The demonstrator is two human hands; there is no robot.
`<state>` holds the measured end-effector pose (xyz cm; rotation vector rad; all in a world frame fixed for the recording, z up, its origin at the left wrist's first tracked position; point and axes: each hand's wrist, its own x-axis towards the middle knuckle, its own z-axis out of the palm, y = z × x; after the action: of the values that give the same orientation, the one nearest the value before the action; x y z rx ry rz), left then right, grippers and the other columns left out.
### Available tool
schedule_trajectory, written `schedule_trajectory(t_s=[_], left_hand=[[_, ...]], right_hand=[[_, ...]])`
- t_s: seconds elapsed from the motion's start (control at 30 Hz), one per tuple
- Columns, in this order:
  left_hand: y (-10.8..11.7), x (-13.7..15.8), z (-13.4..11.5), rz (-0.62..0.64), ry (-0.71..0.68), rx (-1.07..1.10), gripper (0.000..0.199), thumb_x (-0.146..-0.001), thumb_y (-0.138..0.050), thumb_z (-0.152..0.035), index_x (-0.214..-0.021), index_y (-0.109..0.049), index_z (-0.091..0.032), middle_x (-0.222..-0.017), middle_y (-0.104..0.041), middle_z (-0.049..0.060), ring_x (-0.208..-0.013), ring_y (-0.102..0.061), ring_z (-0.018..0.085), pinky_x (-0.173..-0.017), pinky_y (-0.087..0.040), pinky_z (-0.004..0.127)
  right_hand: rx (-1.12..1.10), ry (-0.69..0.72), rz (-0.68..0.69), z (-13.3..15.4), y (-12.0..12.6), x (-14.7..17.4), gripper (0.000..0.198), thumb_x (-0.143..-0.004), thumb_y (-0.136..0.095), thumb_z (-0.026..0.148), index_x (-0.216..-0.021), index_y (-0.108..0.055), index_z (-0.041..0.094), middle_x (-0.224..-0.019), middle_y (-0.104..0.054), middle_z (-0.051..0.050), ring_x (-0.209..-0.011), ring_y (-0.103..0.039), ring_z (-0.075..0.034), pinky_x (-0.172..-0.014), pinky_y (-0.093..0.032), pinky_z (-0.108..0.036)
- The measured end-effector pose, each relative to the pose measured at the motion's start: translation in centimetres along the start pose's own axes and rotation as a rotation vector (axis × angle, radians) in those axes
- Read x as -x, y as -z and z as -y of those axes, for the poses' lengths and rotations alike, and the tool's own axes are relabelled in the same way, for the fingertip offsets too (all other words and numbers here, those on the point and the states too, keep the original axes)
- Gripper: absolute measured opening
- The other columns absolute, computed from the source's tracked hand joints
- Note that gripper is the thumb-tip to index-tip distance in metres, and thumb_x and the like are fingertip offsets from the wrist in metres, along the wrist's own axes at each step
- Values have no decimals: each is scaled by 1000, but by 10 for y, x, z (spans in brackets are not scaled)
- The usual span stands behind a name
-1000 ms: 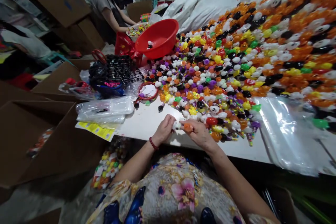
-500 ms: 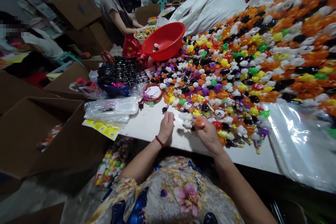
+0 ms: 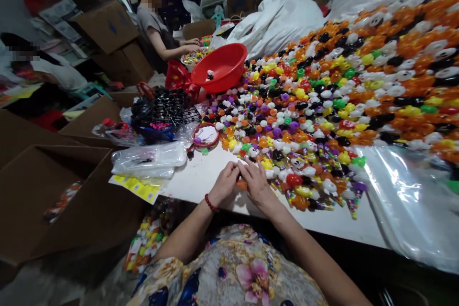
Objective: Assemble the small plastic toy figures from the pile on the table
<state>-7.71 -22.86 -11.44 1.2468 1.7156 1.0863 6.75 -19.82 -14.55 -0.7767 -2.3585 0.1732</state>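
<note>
My left hand, with a red bead bracelet at its wrist, has its fingertips pinched together. What it pinches is hidden. My right hand meets it fingertip to fingertip over the white table. A small round orange plastic piece shows beneath the right hand's curled fingers, between the two hands. Just beyond and to the right lies a dense spread of small plastic figures, in white, orange, black, yellow, green and purple. Some have clear tubes with coloured bits, such as a purple-topped one.
A red basin stands at the back, near a co-worker whose hands are at a bowl. Clear plastic bags lie left and right. An open cardboard box is at the left, a round red-rimmed container beyond my hands.
My right hand has moved left with the orange piece and now touches my left hand. The hands were apart before. The view has shifted slightly.
</note>
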Motion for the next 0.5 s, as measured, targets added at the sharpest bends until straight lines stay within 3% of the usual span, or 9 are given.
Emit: schedule_trajectory(t_s=[0.07, 0.17, 0.27, 0.4, 0.5], left_hand=[[1, -13, -3, -74, -35, -32, 24, -97, -34, -32, -97, -55, -20, -80, -63, 1, -69, -57, 14, -68, -47, 28], [7, -51, -4, -232, -144, -341, 21, -91, -41, -18, -106, -56, -18, -100, -66, 9, -93, -60, 21, -90, -46, 37], [12, -87, -4, -128, -220, -600, 29, -79, -53, -9, -105, -60, -17, -105, -66, 13, -105, -56, 28, -99, -42, 44], [15, -105, -3, -24, -216, -574, 32, -70, -56, -1, -96, -64, -19, -97, -66, 13, -104, -55, 30, -95, -43, 44], [16, -96, 1, -85, -143, -268, 30, -68, -59, -4, -95, -62, -19, -95, -64, 9, -98, -57, 26, -92, -45, 39]], right_hand=[[-72, -14, -67, -5, -5, -2, 86, -78, -35, -1, -158, -10, 19, -127, -63, -14, -123, -56, -26, -108, -39, -56], [-183, -82, -93, -13, 2, -5, 86, -77, -35, 0, -158, -12, 20, -123, -65, -13, -113, -62, -25, -101, -49, -49], [-298, -162, -12, -13, 16, -5, 85, -76, -36, 1, -156, -20, 21, -126, -64, -11, -115, -61, -24, -98, -52, -43], [-372, -270, 119, -6, 30, 2, 83, -72, -38, 3, -153, -31, 19, -121, -65, -11, -112, -63, -24, -101, -51, -44], [-376, -336, 127, -4, 35, 7, 85, -69, -39, 4, -152, -33, 20, -126, -64, -11, -117, -61, -24, -101, -51, -44]])
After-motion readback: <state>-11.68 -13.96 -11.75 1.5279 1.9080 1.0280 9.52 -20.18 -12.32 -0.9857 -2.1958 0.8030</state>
